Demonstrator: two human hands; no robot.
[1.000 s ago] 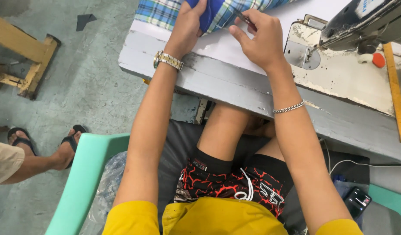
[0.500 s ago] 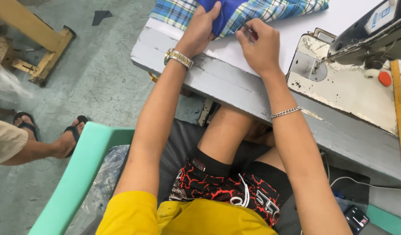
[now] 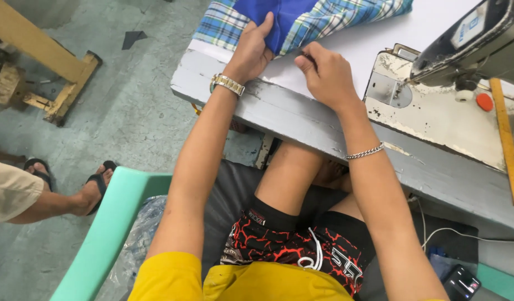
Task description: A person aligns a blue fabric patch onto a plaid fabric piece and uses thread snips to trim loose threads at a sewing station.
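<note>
Left hand (image 3: 256, 47) pinches blue cloth (image 3: 279, 17); right hand (image 3: 326, 75) fisted on plaid (image 3: 335, 19). Sewing machine (image 3: 468, 39) crowds right; surface (image 3: 301, 120) edge near wrists.

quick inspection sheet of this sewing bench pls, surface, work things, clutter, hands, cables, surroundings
surface: grey bench with chipped paint along the front edge; white top behind it.
job's things: blue cloth lying over plaid cloth; sewing machine on a worn plate to the right.
clutter: yellow ruler along the right side; orange knob beside it.
hands: left hand pinches the blue cloth's edge; right hand closed at the plaid cloth's edge, what it grips is hidden.
cables: white cable under the bench; phone below it.
surroundings: green chair, wooden frame on concrete floor, another person's sandalled feet at left.
</note>
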